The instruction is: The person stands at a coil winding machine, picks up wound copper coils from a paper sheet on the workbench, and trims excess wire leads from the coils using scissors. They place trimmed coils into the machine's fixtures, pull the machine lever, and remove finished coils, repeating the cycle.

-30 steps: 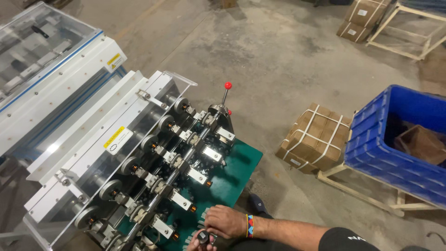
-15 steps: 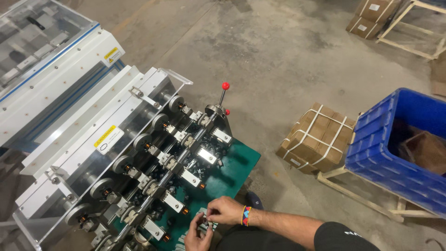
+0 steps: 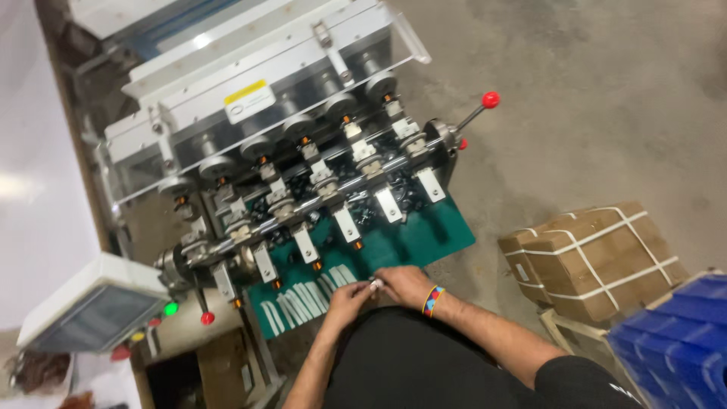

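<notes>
Both my hands meet at the near edge of a green plate (image 3: 424, 235) on a grey machine (image 3: 288, 144) with a row of rollers and white clamps. My left hand (image 3: 344, 297) and my right hand (image 3: 404, 282) pinch a small white strip (image 3: 374, 284) between their fingertips. Several more white strips (image 3: 303, 307) lie side by side on the green plate just left of my left hand. My right wrist wears a multicoloured band (image 3: 432, 301).
A red-knobbed lever (image 3: 485, 104) sticks out at the machine's right end, another red knob (image 3: 207, 317) at its left. A control box with green light (image 3: 98, 307) stands at the left. A strapped cardboard box (image 3: 591, 257) and blue crate (image 3: 674, 341) are on the right.
The view has swung, so the machine now lies straight ahead. My hands have come together on the green plate's edge and now hold a white strip between them.
</notes>
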